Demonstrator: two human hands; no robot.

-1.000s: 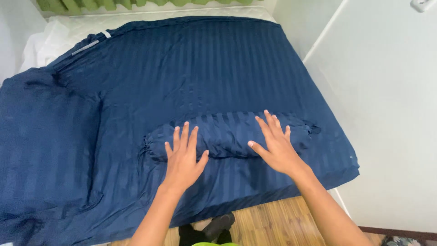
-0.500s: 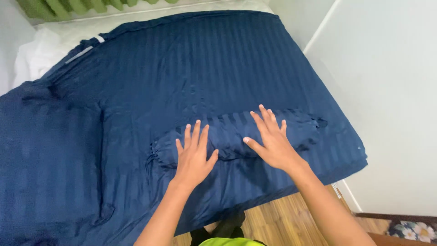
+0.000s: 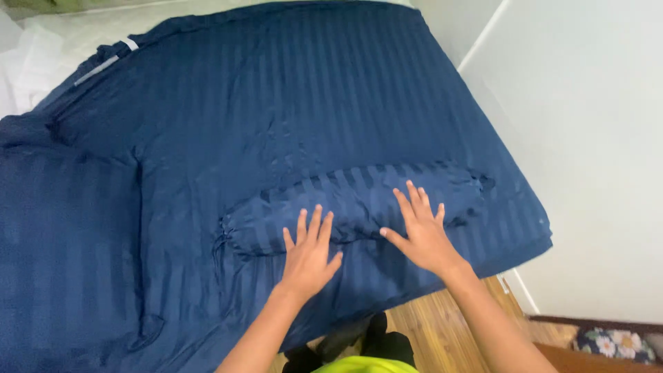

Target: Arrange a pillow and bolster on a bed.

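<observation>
A dark blue striped sheet (image 3: 276,103) covers the bed. On it, near the bed's front edge, lies a long bolster (image 3: 359,197) in matching blue striped fabric. My left hand (image 3: 309,252) rests flat, fingers spread, on the bolster's near side towards its left half. My right hand (image 3: 423,231) lies flat with fingers apart on the near side of its right half. Neither hand grips anything.
A blue pillow or folded cover (image 3: 62,235) bulges at the left of the bed. White bedding (image 3: 27,62) shows at the top left. A white wall (image 3: 587,138) runs along the right. Wooden floor (image 3: 428,324) and a floral mat (image 3: 615,342) lie below.
Both hands have slid back towards me, from the top of the bolster to its near edge. The view has tilted down and shifted slightly.
</observation>
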